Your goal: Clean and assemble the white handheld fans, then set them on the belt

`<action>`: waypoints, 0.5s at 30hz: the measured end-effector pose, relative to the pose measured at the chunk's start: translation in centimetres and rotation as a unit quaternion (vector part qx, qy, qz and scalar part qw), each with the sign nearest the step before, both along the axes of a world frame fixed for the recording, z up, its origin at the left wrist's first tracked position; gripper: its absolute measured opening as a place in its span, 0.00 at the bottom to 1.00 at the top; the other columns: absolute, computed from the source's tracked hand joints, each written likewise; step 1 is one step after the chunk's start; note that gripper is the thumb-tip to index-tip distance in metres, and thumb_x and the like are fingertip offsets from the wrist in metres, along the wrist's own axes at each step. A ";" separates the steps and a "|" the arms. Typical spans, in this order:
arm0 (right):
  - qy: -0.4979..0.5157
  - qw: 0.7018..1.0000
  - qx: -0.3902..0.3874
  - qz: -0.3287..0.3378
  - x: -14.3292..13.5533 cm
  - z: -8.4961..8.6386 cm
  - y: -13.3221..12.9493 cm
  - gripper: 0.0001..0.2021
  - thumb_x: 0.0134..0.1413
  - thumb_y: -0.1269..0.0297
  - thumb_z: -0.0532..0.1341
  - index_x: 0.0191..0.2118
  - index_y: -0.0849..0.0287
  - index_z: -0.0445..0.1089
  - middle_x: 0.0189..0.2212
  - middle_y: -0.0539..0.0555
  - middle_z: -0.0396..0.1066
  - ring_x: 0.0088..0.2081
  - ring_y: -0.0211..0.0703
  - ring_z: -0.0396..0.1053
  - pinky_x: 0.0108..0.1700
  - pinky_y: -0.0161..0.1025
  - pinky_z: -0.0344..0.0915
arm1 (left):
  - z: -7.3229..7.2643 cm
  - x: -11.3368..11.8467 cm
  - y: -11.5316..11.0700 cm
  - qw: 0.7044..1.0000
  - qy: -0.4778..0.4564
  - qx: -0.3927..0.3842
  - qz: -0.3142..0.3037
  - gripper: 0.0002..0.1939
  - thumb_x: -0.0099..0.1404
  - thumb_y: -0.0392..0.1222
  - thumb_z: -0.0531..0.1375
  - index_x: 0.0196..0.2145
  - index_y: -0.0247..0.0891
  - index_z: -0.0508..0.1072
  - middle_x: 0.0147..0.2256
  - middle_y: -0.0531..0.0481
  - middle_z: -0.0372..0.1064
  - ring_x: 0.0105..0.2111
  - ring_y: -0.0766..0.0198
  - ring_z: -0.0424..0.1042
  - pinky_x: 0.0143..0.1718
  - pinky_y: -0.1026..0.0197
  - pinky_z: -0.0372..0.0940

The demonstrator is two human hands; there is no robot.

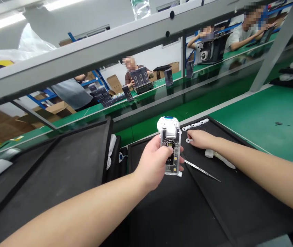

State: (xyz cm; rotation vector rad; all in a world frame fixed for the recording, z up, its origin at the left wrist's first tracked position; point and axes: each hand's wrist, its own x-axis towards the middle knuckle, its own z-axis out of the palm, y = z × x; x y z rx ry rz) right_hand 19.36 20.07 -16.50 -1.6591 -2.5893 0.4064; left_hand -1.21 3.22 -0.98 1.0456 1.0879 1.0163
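The room is bright, lit from tube lamps [66, 2] above; the far workers [133, 70] look a little blurred.

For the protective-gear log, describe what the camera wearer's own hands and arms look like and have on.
The left hand and right hand are ungloved. The left forearm and right forearm are bare to the picture's edge: no sleeve, watch, bracelet or strap shows. Some fingers are hidden, so rings can't be ruled out.
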 end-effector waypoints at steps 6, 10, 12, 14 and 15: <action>0.142 0.982 0.120 -0.040 -0.9 3.8 -5.8 0.09 0.64 0.63 0.60 0.46 0.59 0.73 0.44 0.58 0.75 0.46 0.48 0.73 0.47 0.43 0.69 | -0.1 0.3 -0.3 1.000 -0.017 -0.020 -0.005 0.18 0.50 0.39 0.58 0.41 0.37 0.67 0.32 0.49 0.71 0.27 0.59 0.72 0.28 0.55 0.70; 0.388 0.855 0.338 0.067 -2.4 8.4 -12.5 0.04 0.64 0.66 0.59 0.41 0.56 0.72 0.36 0.54 0.75 0.39 0.44 0.74 0.42 0.41 0.72 | -1.0 0.4 -0.3 0.999 -0.043 0.002 -0.019 0.18 0.50 0.37 0.58 0.41 0.38 0.68 0.36 0.50 0.69 0.35 0.59 0.70 0.36 0.57 0.67; 0.440 0.800 0.384 0.135 -3.2 10.1 -14.6 0.07 0.60 0.72 0.62 0.43 0.56 0.72 0.36 0.54 0.75 0.36 0.42 0.73 0.39 0.40 0.73 | -1.4 0.4 -0.4 0.999 -0.038 0.031 -0.024 0.19 0.50 0.35 0.58 0.42 0.38 0.69 0.38 0.50 0.68 0.39 0.59 0.67 0.40 0.59 0.65; 0.429 0.800 0.393 0.149 -3.7 11.1 -15.4 0.09 0.60 0.75 0.61 0.44 0.56 0.72 0.36 0.54 0.76 0.36 0.42 0.73 0.39 0.41 0.73 | -1.7 0.4 -0.6 0.998 -0.033 0.047 -0.034 0.20 0.50 0.34 0.58 0.43 0.38 0.69 0.39 0.51 0.66 0.41 0.60 0.64 0.42 0.60 0.62; 0.417 0.807 0.392 0.143 -3.7 11.4 -15.4 0.08 0.61 0.75 0.61 0.43 0.56 0.72 0.36 0.54 0.76 0.36 0.43 0.74 0.40 0.41 0.74 | -1.8 0.4 -0.7 0.998 -0.032 0.048 -0.039 0.21 0.51 0.34 0.58 0.45 0.39 0.69 0.39 0.51 0.65 0.41 0.60 0.63 0.41 0.60 0.61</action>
